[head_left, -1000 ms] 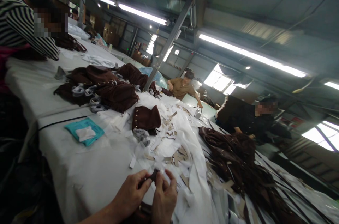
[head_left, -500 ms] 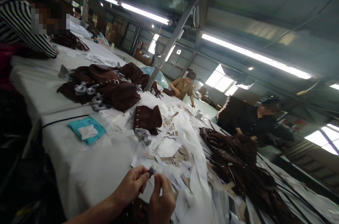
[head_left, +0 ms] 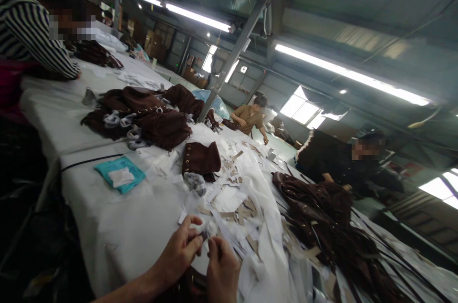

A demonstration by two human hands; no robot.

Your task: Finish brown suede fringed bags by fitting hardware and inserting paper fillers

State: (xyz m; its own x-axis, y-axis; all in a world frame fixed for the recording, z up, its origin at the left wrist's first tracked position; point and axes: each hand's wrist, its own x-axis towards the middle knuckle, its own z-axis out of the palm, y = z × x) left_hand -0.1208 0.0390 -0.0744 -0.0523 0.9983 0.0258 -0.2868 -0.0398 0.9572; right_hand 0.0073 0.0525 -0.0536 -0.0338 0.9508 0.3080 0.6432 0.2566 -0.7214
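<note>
A dark-brown fabric piece with a gold eyelet [head_left: 186,287] lay at the near edge of the white-covered table [head_left: 132,226]. Above it, the left hand [head_left: 181,248] pinched a small dark-grey scrap [head_left: 204,235], apparently mid-work; the right hand [head_left: 224,265] had bunched fingers, hold unclear. Farther left, brown eyeleted bags [head_left: 170,131] lay heaped, completeness unclear.

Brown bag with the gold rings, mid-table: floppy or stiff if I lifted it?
The brown bag would probably sag, since its upper edge dips unevenly. It seems unlikely to roll, given its angular outline. The checked bundle at its edge might drag along.
</note>
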